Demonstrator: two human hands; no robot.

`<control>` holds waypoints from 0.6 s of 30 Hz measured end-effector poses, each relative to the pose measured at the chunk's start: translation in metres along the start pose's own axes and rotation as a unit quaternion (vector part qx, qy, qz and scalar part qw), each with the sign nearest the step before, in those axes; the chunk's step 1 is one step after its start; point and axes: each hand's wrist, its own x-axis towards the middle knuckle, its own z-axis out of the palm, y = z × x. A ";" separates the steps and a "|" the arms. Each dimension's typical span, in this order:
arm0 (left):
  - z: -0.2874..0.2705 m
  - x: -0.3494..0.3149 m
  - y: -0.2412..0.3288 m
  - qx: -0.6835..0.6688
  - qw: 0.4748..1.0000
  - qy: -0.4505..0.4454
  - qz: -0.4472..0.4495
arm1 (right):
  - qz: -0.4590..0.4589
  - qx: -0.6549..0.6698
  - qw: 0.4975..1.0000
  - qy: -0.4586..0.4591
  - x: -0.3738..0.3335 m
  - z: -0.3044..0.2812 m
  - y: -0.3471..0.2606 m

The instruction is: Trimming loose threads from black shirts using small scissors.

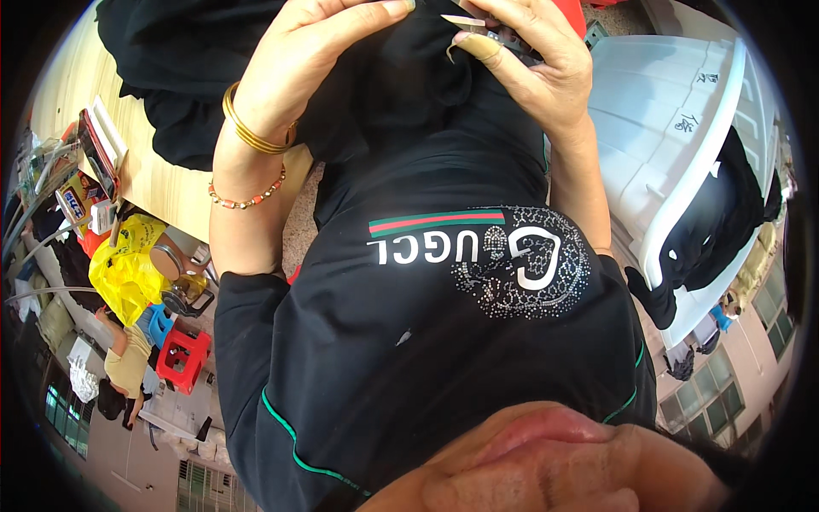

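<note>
Black cloth (409, 77) drapes over my lap and runs up past the top edge of the picture. My left hand (311, 47) is closed on this cloth at the upper edge, where its fingertips are partly cut off. Just right of it, my right hand (537, 60) grips a small metal tool that looks like thread snips (465, 20), with a pale pointed blade sticking out toward the left. Thumb and fingers cover most of the tool. The blade is over the cloth; whether it touches it I cannot tell.
A light wooden table (162, 192) is at the left, with more black cloth (183, 128) on it. Beside it are a yellow plastic bag (128, 264), a red stool (183, 357) and another person (128, 363). A large whitish plastic tub (648, 111) with black cloth stands at my right.
</note>
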 end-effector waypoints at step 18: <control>0.010 -0.003 0.008 0.069 0.997 -0.017 -0.002 | -0.057 -0.005 0.998 -0.001 0.007 0.004 0.006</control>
